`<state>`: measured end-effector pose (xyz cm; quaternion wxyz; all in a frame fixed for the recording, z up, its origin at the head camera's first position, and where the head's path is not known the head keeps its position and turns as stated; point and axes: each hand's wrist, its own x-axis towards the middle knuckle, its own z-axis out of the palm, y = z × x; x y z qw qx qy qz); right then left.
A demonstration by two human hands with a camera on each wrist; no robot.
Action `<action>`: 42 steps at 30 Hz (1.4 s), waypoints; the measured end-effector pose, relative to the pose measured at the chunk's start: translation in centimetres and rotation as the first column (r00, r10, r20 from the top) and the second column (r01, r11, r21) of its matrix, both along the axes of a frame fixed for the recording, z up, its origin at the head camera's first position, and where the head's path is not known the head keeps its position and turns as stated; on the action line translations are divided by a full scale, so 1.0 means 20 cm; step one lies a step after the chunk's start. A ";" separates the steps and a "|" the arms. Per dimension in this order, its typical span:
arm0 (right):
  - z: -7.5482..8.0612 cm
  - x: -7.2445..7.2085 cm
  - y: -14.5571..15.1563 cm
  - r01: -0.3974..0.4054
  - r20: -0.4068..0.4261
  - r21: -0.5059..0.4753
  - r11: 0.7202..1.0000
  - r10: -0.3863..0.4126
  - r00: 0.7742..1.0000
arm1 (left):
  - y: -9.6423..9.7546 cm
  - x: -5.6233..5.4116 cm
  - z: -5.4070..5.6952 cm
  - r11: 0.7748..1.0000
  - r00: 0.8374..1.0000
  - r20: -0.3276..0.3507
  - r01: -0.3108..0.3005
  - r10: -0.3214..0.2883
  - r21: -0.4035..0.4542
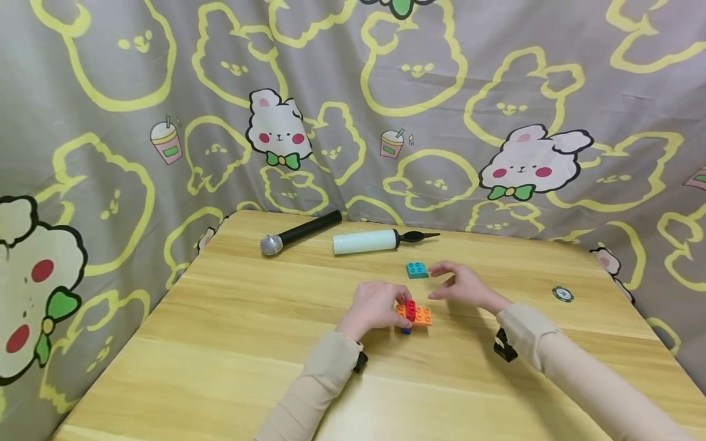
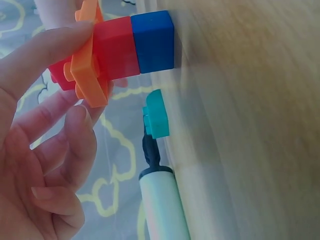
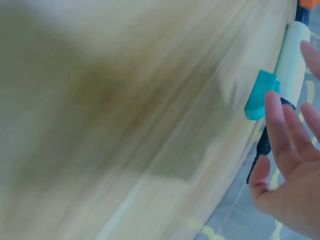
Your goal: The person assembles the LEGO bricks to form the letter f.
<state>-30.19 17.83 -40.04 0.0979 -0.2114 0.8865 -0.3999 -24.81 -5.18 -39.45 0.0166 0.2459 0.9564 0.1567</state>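
My left hand (image 1: 376, 306) pinches a joined stack of toy building bricks between thumb and fingers. In the left wrist view the stack has a blue brick (image 2: 153, 41) at the table end, a red brick (image 2: 116, 48) on it, and a flat orange brick (image 2: 89, 75) across that. Another red brick (image 1: 410, 309) sits on top of the orange one. Beyond the stack lies a teal brick (image 1: 417, 269), studs up on the table. My right hand (image 1: 464, 285) is just right of the teal brick, fingers extended and apart, holding nothing; whether a fingertip touches it I cannot tell.
Behind the bricks lie a pale hand pump (image 1: 365, 241) with a black nozzle and a microphone (image 1: 300, 233). A round chip (image 1: 563, 294) is on the right of the wooden table (image 1: 231, 343). A patterned grey curtain (image 1: 331, 79) hangs along the table's back edge.
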 end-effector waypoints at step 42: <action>-0.11 -0.15 -0.10 0.187 -0.181 0.313 0.931 -0.135 0.974 | 0.00 0.00 0.00 0.999 1.000 0.016 -0.002 0.001 0.041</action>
